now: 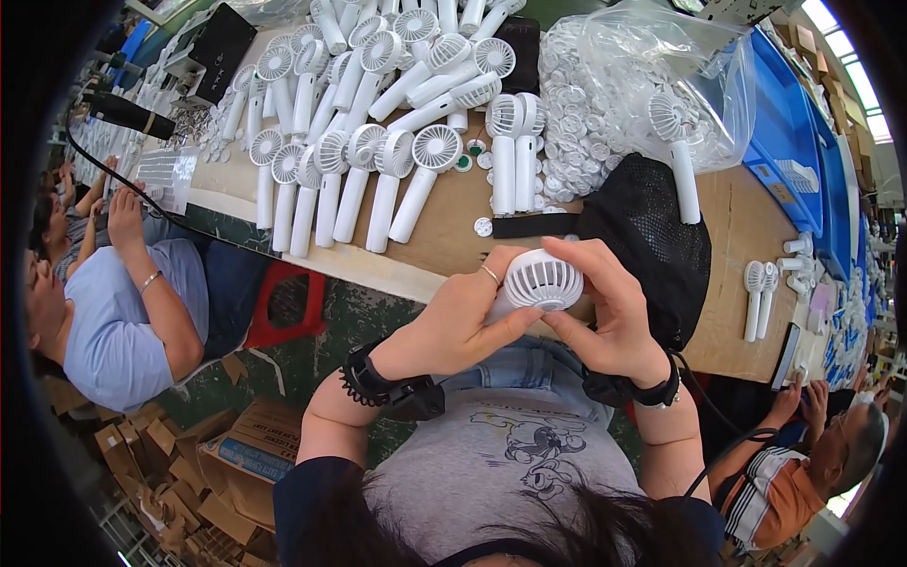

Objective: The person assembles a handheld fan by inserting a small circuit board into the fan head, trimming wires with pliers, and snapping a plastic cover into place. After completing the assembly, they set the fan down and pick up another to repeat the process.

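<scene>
Steady the white fan (540, 286) near the tabletop's (732, 302) edge with the left hand (461, 310) curled around its handle and the right hand (616, 295) half open, cupping the grille (556, 272), ideally keeping pressure from both thumbs (511, 327) even.

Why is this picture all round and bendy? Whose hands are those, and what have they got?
There's no robot here! A person wears a camera on their head, looking down, and its very wide lens bends straight edges. Their own left hand and right hand come up from the bottom. Together they hold a small white fan by its round, slotted head. On the table lie many more white fans, a clear plastic bag and some black mesh.
</scene>
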`<move>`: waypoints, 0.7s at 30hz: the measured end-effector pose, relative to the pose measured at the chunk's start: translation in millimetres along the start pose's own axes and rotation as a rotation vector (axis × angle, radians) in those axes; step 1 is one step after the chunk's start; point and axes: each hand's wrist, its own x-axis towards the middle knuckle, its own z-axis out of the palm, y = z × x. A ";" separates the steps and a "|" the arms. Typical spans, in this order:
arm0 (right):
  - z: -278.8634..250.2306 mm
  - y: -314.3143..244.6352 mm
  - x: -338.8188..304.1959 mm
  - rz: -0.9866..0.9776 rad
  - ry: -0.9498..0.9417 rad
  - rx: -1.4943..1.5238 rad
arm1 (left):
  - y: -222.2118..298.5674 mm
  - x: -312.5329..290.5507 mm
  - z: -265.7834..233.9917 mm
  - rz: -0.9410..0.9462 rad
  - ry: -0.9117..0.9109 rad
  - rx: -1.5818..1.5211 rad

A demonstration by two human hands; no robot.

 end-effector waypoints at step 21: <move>4.8 4.7 0.5 -0.345 0.168 -0.575 | 20.7 -7.7 -6.0 -0.207 0.012 -0.122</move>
